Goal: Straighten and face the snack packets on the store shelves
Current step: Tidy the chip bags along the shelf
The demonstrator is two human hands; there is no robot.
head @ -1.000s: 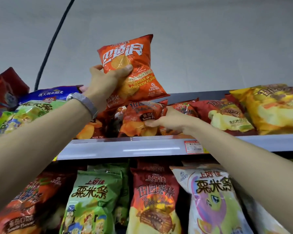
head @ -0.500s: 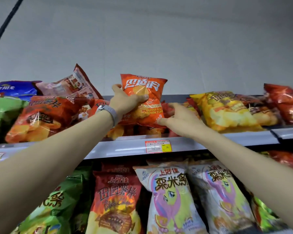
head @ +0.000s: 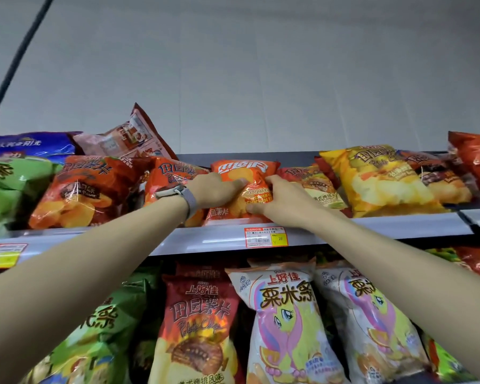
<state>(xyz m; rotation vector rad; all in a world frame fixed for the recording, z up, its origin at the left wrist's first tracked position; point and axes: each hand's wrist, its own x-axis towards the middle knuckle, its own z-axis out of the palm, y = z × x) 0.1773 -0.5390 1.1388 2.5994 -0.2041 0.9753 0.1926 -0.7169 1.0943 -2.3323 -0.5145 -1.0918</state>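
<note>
An orange chip packet lies face-up on the top shelf, its white logo at the far end. My left hand, with a grey watch on the wrist, grips its left side, thumb on the front. My right hand holds its right side, thumb at the lower edge. Red-orange potato chip packets lie to the left, and a yellow packet lies to the right.
A pale packet stands tilted behind the left packets, next to a blue one. Green packets fill the far left. The lower shelf holds red, white-and-pink and green packets. A price label sits on the shelf rail.
My left hand has brought the orange packet down from above the shelf onto the top shelf. My right hand moved from the neighbouring packets onto its right side.
</note>
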